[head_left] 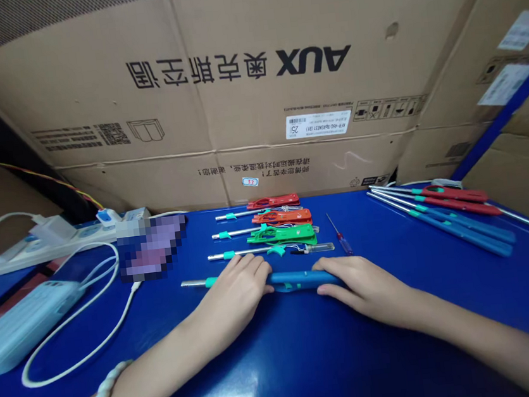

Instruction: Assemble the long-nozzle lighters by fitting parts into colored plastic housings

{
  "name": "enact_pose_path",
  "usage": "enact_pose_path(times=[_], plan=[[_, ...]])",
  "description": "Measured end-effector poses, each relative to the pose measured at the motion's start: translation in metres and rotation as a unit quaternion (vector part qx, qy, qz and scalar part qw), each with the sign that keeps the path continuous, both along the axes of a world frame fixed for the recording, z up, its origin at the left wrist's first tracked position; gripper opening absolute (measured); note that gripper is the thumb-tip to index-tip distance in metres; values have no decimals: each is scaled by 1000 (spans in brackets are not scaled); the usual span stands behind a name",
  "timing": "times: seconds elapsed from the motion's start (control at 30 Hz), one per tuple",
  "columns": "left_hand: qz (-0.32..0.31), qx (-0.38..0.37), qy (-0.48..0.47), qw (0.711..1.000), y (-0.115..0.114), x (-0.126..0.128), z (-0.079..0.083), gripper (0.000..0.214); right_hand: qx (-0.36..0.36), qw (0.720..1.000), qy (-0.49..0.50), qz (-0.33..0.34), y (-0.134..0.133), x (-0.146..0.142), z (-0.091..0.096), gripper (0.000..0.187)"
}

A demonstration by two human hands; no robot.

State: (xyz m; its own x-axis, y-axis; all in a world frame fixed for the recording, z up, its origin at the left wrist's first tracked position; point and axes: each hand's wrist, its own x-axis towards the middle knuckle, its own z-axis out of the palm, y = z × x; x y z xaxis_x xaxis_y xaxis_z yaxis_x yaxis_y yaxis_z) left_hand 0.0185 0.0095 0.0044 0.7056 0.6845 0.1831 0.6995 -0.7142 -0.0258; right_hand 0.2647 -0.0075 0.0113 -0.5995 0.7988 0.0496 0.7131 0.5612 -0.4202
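A blue long-nosed lighter [293, 279] lies flat on the blue table [311, 359], its metal tube pointing left. My left hand [237, 291] rests over its left part, fingers curled on it. My right hand [362, 283] covers its right end. Beyond it lie a part-stripped lighter [270, 250], a green lighter [282, 233], an orange lighter [282, 217] and a red lighter [272, 202], in a row of parallel pieces. A small red-handled screwdriver [339, 234] lies to their right.
Several more long lighters [443, 216], blue and red, lie fanned at the right. A power bank [18, 325] with white cable, a power strip [45, 242] and a blurred object [150, 246] sit at the left. Large cardboard boxes [242, 86] wall the back.
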Motion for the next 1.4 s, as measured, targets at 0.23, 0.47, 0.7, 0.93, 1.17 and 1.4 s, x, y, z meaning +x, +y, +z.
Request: enact_pose_path(times=[0.23, 0.47, 0.7, 0.93, 1.17, 1.4], plan=[[-12, 123, 34, 992, -3, 3, 1, 8, 97, 993, -65, -20, -3, -1, 0, 14], [-42, 216, 45, 974, -24, 31, -3, 8, 200, 974, -99, 32, -17, -15, -8, 24], [-79, 168, 25, 982, -21, 40, -5, 8, 136, 978, -157, 36, -17, -17, -14, 8], [-65, 21, -3, 998, -1, -5, 39, 34, 106, 981, -164, 7, -12, -14, -12, 6], [-2, -91, 38, 995, 7, -38, 39, 28, 66, 984, -166, -15, -6, -11, -7, 6], [-24, -117, 35, 992, 9, -43, 46, 16, 72, 984, -162, -3, -2, -10, -2, 6]])
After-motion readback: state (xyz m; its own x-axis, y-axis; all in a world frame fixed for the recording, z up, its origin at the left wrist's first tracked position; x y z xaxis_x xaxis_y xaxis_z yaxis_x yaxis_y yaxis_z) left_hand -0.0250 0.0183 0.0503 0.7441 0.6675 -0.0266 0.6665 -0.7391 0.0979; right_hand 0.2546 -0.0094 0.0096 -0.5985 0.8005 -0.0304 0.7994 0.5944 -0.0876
